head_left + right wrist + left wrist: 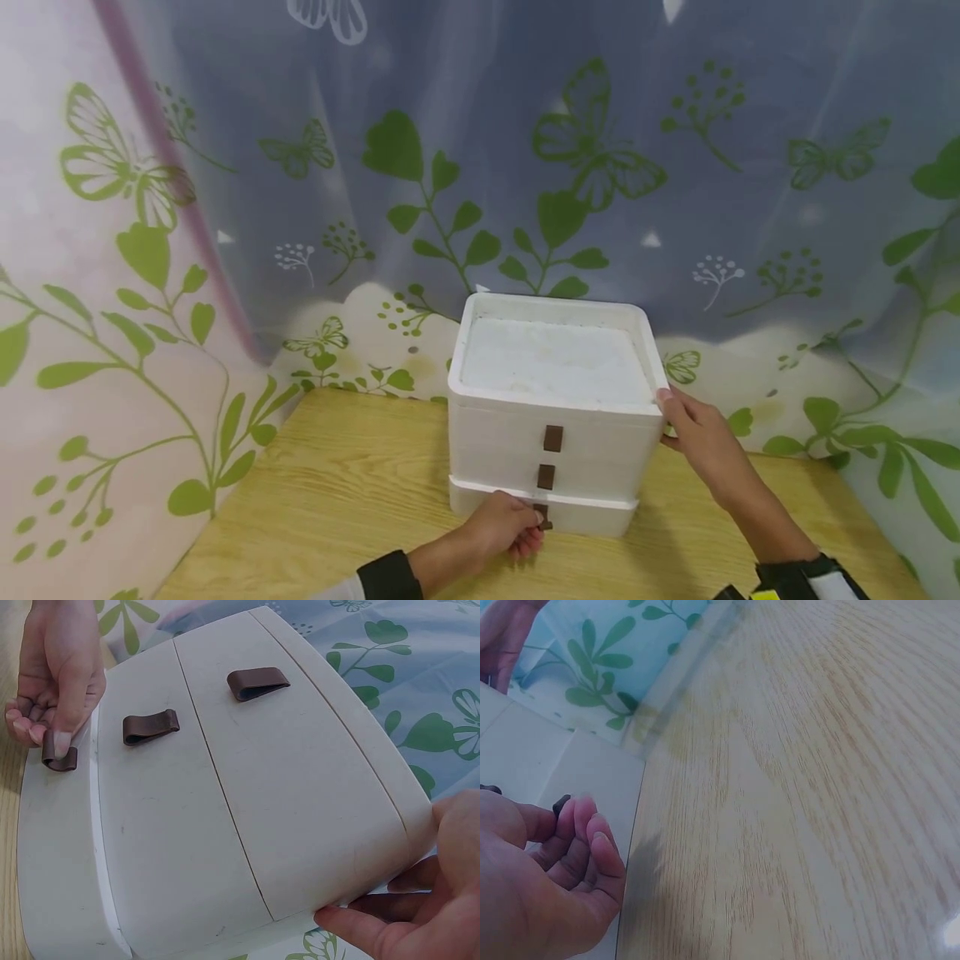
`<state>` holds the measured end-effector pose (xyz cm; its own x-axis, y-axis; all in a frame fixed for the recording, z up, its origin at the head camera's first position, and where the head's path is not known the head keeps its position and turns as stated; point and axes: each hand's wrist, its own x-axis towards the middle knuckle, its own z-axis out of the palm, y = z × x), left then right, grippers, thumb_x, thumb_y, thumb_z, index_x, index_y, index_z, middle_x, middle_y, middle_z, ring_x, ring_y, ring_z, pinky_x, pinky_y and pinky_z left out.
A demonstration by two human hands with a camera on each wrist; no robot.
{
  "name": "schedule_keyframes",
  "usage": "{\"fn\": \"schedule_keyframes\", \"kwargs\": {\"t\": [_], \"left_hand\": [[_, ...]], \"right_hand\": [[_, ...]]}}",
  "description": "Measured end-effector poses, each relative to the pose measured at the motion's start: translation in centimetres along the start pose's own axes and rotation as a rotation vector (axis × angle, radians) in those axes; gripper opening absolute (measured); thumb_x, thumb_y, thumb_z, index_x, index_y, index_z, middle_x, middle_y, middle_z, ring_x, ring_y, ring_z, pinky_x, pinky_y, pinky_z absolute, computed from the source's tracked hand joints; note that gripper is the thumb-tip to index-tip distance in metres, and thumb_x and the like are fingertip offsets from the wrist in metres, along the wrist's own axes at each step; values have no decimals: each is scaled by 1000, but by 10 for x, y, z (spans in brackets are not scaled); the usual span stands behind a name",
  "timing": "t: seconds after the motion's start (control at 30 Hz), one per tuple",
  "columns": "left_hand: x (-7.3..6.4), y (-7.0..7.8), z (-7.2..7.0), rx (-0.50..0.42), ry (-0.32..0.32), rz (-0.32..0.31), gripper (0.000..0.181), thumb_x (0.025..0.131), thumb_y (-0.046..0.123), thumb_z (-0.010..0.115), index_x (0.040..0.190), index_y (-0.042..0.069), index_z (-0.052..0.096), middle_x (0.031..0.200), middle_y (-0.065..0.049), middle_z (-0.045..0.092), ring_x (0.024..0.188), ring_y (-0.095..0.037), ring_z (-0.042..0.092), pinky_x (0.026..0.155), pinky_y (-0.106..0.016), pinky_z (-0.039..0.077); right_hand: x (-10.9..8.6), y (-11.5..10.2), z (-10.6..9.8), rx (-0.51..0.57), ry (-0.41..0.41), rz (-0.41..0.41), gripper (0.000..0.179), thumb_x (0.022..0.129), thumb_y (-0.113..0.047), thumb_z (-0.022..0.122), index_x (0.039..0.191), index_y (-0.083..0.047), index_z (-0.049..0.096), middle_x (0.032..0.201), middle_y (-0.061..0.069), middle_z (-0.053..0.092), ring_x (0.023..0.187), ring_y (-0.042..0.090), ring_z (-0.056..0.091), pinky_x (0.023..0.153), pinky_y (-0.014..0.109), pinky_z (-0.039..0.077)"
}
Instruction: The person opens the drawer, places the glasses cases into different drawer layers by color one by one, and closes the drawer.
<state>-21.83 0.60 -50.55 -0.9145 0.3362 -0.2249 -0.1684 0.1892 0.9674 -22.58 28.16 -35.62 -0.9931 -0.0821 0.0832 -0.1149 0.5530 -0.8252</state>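
A white plastic drawer unit point(498, 442) has its drawers stacked one above another, each with a brown loop pull. The bottom drawer point(588, 518) juts out slightly past those above it. My left hand point(495, 527) pinches its brown pull point(60, 757) between thumb and fingers. With the thumb by the top rim and the fingers along the side, my right hand point(708, 442) grips the unit's upper right corner. The middle pull point(150, 727) and the upper pull point(257, 681) stand untouched. What the bottom drawer contains is hidden.
The unit stands on a wood-grain table point(352, 467), near its back edge. Behind hangs a blue and white curtain point(480, 167) printed with green leaves and butterflies. A shallow tray top point(555, 358) with a raised rim caps the unit.
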Motion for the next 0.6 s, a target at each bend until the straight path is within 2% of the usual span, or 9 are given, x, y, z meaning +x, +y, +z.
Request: {"fn": "schedule_keyframes", "kwargs": {"t": [0.33, 0.6], "left_hand": [[-2, 0, -5, -10, -14, -9, 31, 100, 12, 61, 84, -12, 72, 62, 1, 61, 52, -7, 53, 49, -18, 42], [3, 2, -11, -40, -14, -14, 30, 100, 12, 59, 83, -9, 71, 63, 1, 61, 54, -8, 53, 51, -18, 43]], "right_hand": [[4, -4, 4, 2, -5, 1, 75, 111, -54, 31, 164, -2, 22, 168, 28, 26, 148, 50, 40, 107, 50, 52], [5, -5, 6, 7, 0, -24, 73, 111, -54, 31, 164, -3, 23, 167, 28, 28, 147, 49, 41, 106, 52, 52]]}}
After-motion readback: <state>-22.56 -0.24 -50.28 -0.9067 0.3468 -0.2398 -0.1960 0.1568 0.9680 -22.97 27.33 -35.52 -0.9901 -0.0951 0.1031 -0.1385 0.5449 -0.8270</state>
